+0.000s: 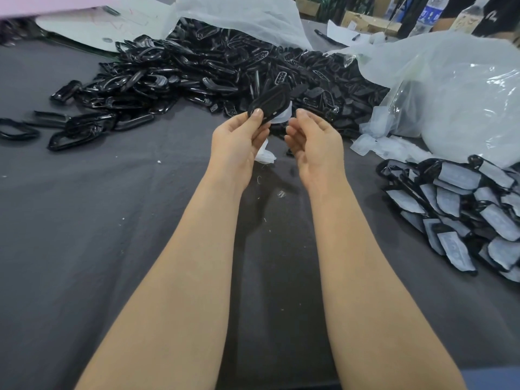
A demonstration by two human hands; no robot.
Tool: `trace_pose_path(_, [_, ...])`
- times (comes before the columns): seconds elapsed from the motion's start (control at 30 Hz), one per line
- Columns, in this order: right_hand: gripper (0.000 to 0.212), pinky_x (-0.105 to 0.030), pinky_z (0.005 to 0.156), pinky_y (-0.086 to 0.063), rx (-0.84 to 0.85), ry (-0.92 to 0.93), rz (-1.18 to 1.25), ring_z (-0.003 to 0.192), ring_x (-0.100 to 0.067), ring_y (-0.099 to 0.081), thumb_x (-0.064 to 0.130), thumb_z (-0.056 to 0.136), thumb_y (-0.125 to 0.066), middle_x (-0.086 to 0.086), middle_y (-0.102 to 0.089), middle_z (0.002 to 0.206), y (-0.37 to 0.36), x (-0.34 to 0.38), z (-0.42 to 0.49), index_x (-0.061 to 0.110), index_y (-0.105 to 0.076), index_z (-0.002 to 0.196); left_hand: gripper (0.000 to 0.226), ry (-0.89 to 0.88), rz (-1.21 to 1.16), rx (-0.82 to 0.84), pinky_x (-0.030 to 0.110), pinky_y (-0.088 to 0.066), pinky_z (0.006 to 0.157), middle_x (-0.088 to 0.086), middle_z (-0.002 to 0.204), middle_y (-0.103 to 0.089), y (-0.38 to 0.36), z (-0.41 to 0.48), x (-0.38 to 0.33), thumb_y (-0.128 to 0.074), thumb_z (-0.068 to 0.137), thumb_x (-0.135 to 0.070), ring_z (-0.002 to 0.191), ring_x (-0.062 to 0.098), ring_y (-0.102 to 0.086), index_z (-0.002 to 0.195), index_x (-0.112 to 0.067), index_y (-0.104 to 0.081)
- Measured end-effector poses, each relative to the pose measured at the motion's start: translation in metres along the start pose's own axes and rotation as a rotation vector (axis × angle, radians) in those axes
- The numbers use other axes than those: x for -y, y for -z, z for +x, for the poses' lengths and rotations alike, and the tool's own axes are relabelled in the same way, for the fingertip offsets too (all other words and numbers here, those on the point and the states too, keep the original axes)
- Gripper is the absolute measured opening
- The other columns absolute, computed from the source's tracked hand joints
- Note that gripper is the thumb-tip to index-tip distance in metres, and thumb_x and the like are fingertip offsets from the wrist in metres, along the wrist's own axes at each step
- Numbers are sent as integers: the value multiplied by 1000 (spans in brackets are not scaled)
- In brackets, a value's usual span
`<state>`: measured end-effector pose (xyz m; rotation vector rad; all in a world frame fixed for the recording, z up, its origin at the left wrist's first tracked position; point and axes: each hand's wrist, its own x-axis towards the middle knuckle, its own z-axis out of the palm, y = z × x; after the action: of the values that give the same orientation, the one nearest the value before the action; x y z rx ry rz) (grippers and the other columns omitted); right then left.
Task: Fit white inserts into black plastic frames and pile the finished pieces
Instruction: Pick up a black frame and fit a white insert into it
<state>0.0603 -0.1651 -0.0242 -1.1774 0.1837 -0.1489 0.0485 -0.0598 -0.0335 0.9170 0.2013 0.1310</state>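
Head view. Grey-covered bench [84, 220].

- Centre: left hand [239, 142] pinches one black frame [270, 104] between thumb and fingers, raised above the bench.
- One white insert [284, 115] peeks out behind the frame at its 5 o'clock.
- Right hand [312, 142]: palm up, fingers loosely curled, tips just beside that insert. Cannot tell if they touch it.
- A second white piece [266, 158] shows under the left hand. Held or lying on the bench, unclear.
- 11 to 12 o'clock: heap of loose frames [197, 74], too many to count, spilling from under a white plastic sheet [239, 12].
- 2 o'clock: clear bag [464, 102] of inserts, with some spilled at its mouth [374, 142].
- 3 o'clock: pile of finished pieces [464, 209], uncounted.
- 1 o'clock, far edge: two water bottles [432, 12].
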Motion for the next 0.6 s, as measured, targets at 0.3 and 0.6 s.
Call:
trace_pose_path(0.3, [17, -19, 67, -52, 128, 29, -135, 75, -11, -61, -1, 91, -57, -5, -65, 85, -1, 0, -1, 13, -61, 98, 14, 10, 56, 36, 18, -55, 78, 0, 77, -71, 0, 0, 0, -56, 95, -5, 71, 6, -66, 86, -8, -66])
trace_pose_path(0.6, [17, -15, 63, -48, -232, 202, -99, 64, -5, -55, 1, 90, -59, 0, -60, 74, 9, 6, 2, 16, -57, 82, 14, -65, 285, -89, 18, -55, 72, 12, 96, -68, 3, 5, 6, -57, 95, -5, 82, 13, -68, 105, 2, -63])
